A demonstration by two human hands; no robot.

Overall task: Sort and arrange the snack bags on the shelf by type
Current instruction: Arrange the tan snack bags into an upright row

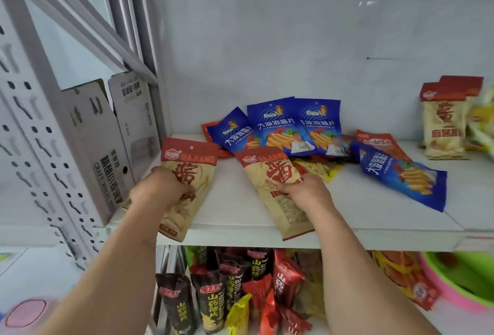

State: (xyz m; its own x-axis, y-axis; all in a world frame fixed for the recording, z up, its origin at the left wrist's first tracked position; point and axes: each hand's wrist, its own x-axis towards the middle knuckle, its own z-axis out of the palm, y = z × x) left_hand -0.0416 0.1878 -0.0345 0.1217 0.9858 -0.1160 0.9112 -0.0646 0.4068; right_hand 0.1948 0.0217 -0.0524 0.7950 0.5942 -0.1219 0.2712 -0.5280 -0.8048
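Two beige bags, one under each hand's fingers: left hand (157, 187), right hand (307, 190).

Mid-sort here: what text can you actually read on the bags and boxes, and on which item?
"MAJIANG": red header of the beige snack bag gripped by the left hand.
"大波浪薯片": upright blue crisp bags.
"CRAFT": grey cardboard box at the shelf's left end.
"山药": dark packets on the lower shelf.
Smaller print: blurred.

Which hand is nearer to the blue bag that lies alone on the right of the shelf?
Right. The right hand grips a beige bag left of the lone blue bag; the left hand is farther left.
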